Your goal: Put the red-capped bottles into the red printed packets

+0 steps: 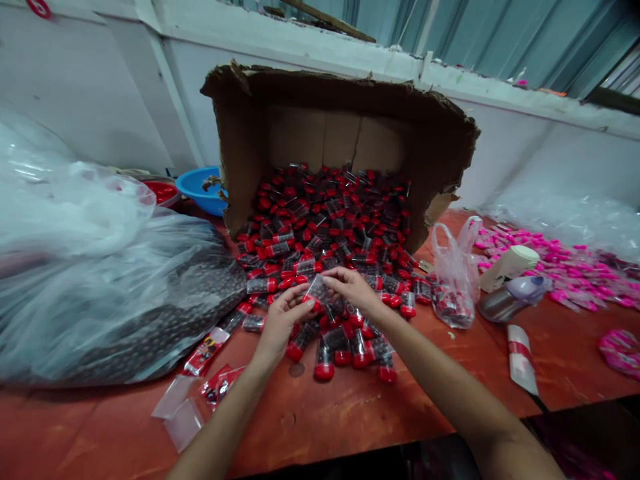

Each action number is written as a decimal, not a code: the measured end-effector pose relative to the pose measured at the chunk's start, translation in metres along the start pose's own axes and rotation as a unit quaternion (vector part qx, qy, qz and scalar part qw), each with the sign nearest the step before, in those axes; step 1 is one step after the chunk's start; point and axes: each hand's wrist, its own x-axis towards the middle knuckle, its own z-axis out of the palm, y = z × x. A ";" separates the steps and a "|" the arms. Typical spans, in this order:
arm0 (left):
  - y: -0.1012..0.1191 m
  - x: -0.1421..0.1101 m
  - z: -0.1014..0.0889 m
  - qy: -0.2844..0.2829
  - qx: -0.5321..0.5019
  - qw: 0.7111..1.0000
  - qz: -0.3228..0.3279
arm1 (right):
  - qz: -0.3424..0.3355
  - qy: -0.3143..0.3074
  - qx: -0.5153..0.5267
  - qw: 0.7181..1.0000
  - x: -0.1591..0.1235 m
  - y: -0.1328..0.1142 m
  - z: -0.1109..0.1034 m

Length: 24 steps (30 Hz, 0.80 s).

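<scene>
Both hands are closed around one small clear plastic container (316, 288) with a red end, held above the front of a heap. My left hand (286, 319) grips it near the red end. The fingertips of my right hand (353, 291) pinch its upper right side. Below and behind lie many similar containers (325, 365) with red ends and dark contents, spilling from a torn cardboard box (345, 137) that lies on its side. Part of the held container is hidden by my fingers.
On the left stands a large clear bag (125, 307) of dark beads. Near it lie red printed packets (206, 351) and clear sleeves (183, 423). A blue basin (200, 190) stands behind. To the right are a plastic bag (456, 280), a metal bottle (510, 300) and pink items (575, 267).
</scene>
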 end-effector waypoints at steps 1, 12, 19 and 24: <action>-0.002 -0.002 -0.005 0.009 0.010 1.000 -0.007 | -0.010 0.020 -0.092 0.995 0.001 0.005 -0.003; -0.006 -0.010 -0.021 0.001 0.126 0.991 -0.046 | 0.050 0.056 -0.483 0.872 0.087 0.030 -0.063; -0.016 -0.003 -0.025 0.005 0.169 0.985 -0.032 | 0.059 -0.019 -0.608 0.792 0.104 0.028 -0.049; -0.026 -0.001 -0.024 -0.011 0.223 0.975 0.005 | 0.041 -0.033 -0.650 0.758 0.110 0.031 -0.048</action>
